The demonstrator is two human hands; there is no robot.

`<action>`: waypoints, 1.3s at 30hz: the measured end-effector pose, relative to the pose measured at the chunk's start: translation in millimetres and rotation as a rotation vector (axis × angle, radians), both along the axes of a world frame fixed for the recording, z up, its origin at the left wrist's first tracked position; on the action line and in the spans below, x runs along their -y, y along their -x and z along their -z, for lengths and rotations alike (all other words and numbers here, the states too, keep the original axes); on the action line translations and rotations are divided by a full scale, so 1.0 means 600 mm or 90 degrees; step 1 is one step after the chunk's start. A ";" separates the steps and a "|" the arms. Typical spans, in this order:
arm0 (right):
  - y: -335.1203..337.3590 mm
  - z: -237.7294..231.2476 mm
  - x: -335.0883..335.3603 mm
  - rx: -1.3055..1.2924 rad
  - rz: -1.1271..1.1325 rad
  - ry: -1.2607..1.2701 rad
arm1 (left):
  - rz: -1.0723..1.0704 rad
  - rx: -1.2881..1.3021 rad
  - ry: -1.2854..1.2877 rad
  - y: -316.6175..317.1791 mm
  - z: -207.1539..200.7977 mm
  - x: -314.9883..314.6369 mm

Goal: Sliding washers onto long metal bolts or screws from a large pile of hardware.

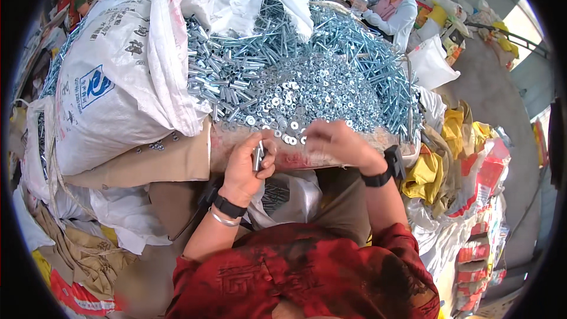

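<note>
Head view: we see the left hand [248, 162] curled around a shiny metal sleeve [258, 157] at the worktop [289, 158] edge. The right hand [338, 142], apart from it, is blurred beside heaped flat washers [331, 91]; we cannot tell whether it grips anything. Loose metal tubes [217, 77] lie between washers and a white woven sack [118, 112].

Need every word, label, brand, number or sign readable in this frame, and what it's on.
White sack: dark printed characters near the top; wording not copied.
Same sack: blue square emblem with a wave-like shape, small print alongside; not copied.
Red shirt: character-like chest pattern; unclear whether it's writing.
Red and white bags, right: print too small.
Metal tube, left hand: no text visible.
</note>
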State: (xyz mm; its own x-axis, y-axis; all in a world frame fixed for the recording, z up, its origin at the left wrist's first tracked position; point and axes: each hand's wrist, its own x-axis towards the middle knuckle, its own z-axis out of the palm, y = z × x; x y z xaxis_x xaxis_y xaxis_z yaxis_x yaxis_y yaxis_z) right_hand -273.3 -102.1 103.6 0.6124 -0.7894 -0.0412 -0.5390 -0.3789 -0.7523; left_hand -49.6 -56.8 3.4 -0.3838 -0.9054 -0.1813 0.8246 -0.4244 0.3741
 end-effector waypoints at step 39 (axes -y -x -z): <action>-0.178 0.044 0.287 -0.338 0.178 0.539 | -0.033 0.136 0.166 -0.027 -0.009 0.009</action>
